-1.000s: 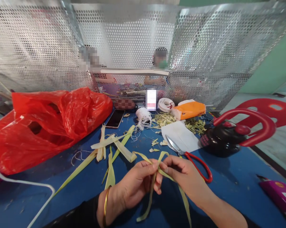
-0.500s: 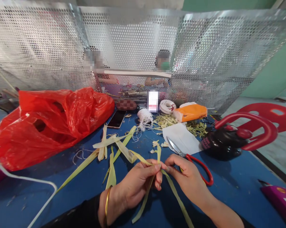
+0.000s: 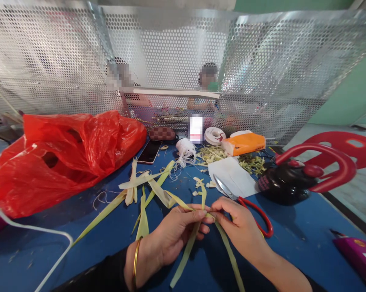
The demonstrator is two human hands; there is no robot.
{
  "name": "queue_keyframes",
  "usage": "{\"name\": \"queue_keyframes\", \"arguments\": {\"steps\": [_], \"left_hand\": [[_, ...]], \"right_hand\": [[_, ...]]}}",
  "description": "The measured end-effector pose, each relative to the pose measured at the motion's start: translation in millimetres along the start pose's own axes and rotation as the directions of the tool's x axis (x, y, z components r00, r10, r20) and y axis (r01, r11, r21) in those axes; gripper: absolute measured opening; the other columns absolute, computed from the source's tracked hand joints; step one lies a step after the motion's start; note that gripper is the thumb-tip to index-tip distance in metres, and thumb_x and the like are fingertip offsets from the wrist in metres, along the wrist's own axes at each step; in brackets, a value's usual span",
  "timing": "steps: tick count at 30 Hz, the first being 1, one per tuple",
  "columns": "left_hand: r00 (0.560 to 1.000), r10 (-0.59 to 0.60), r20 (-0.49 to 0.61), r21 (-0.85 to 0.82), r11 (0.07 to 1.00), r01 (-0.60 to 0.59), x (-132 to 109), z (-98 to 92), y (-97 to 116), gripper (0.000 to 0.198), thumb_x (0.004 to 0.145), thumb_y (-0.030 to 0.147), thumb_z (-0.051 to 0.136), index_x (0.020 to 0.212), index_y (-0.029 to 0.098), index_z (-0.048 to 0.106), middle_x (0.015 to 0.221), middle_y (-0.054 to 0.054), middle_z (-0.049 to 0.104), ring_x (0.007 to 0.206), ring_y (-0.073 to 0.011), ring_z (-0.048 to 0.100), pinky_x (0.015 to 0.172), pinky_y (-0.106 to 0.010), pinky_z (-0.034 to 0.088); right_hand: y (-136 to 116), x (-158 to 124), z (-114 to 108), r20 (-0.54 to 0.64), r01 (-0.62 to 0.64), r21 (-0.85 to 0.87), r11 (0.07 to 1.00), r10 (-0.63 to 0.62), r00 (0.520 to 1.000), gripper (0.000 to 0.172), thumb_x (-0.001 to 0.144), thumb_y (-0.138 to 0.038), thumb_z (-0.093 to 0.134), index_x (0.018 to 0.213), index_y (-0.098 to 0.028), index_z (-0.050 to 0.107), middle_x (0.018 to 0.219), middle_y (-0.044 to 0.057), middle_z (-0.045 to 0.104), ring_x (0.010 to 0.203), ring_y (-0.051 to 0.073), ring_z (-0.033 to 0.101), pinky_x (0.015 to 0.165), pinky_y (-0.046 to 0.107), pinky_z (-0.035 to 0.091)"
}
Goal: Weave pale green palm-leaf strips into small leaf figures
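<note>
My left hand (image 3: 173, 231), with a gold bangle at the wrist, pinches pale green leaf strips (image 3: 186, 252) where they cross in front of me. Close against it, my right hand (image 3: 239, 221) is closed, thumb and forefinger at the same crossing. One strip hangs down on each side, and shorter ends point up and to the left. Behind my right hand lie scissors (image 3: 263, 219) with red handles, blades on a white paper (image 3: 231, 174). More loose leaf strips (image 3: 143, 219) are spread on the blue table to the left of my hands.
A red plastic bag (image 3: 67, 158) fills the left side, near a white cable (image 3: 43, 229). Farther back are a phone (image 3: 150, 152), white string (image 3: 186, 150), a ribbon spool (image 3: 214, 136) and an orange tissue pack (image 3: 245, 144). A black kettle (image 3: 288, 186) stands right. People sit behind a perforated screen (image 3: 183, 52).
My hands have shifted slightly at the crossing, and the left thumb lies a little farther right. The hanging strips have swung a little; the right one now hangs steeper.
</note>
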State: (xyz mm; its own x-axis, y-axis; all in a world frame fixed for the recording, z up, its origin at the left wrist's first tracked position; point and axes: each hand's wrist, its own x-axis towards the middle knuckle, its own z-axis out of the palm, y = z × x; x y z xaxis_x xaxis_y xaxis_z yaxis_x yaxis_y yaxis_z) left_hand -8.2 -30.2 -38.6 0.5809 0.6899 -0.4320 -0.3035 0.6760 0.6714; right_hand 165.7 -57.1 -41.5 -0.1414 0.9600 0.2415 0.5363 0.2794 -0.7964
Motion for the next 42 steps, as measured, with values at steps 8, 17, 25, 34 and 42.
{"name": "queue_keyframes", "arguments": {"steps": [8,17,25,34,42], "left_hand": [[0.997,-0.025,0.072,-0.059,0.998,0.029,1,-0.3,-1,0.025,0.063,0.025,0.077,0.082,0.009,0.072,0.056,0.0,0.059,0.048,-0.0067,0.051,0.05,-0.018,0.044],[0.996,0.057,0.074,0.05,0.997,-0.061,-1,0.8,3,0.018,0.067,0.024,0.076,0.076,0.009,0.072,0.062,-0.003,0.064,0.046,-0.0057,0.051,0.046,-0.016,0.04],[0.995,0.048,0.084,0.04,0.998,-0.051,0,-1.3,5,0.019,0.064,0.025,0.079,0.073,0.01,0.071,0.059,-0.004,0.064,0.043,-0.0062,0.052,0.045,-0.016,0.039],[0.995,0.098,-0.031,0.086,0.992,-0.095,-7,1.4,12,0.03,0.078,0.036,0.067,0.092,0.01,0.072,0.078,-0.009,0.071,0.057,-0.0099,0.061,0.056,-0.019,0.045],[0.976,0.187,-0.112,0.206,0.965,-0.161,-1,2.2,9,0.029,0.068,0.031,0.076,0.088,0.01,0.07,0.068,-0.005,0.069,0.054,-0.0097,0.059,0.057,-0.021,0.045]], "right_hand": [[-6,2,1,0.026,-0.028,0.06,0.998,0.027,0.999,0.025,0.091,-0.032,0.054,0.07,-0.02,0.057,0.07,-0.001,0.057,0.067,0.015,0.056,0.062,0.024,0.043],[-4,2,-1,0.031,-0.008,0.062,0.998,0.006,0.999,0.02,0.09,-0.028,0.055,0.072,-0.02,0.058,0.069,-0.001,0.058,0.066,0.015,0.056,0.062,0.025,0.043],[-3,3,-1,0.023,-0.034,0.09,0.995,0.033,0.999,0.02,0.089,-0.028,0.057,0.071,-0.02,0.058,0.068,-0.001,0.058,0.066,0.015,0.055,0.061,0.024,0.043],[5,8,0,-0.105,-0.042,0.161,0.986,0.059,0.993,0.017,0.091,-0.029,0.052,0.087,-0.021,0.066,0.096,0.004,0.067,0.094,0.02,0.061,0.086,0.03,0.046],[-11,3,1,0.057,-0.101,0.138,0.985,0.094,0.994,0.025,0.091,-0.035,0.051,0.077,-0.02,0.065,0.075,0.001,0.065,0.072,0.017,0.059,0.068,0.026,0.045]]}}
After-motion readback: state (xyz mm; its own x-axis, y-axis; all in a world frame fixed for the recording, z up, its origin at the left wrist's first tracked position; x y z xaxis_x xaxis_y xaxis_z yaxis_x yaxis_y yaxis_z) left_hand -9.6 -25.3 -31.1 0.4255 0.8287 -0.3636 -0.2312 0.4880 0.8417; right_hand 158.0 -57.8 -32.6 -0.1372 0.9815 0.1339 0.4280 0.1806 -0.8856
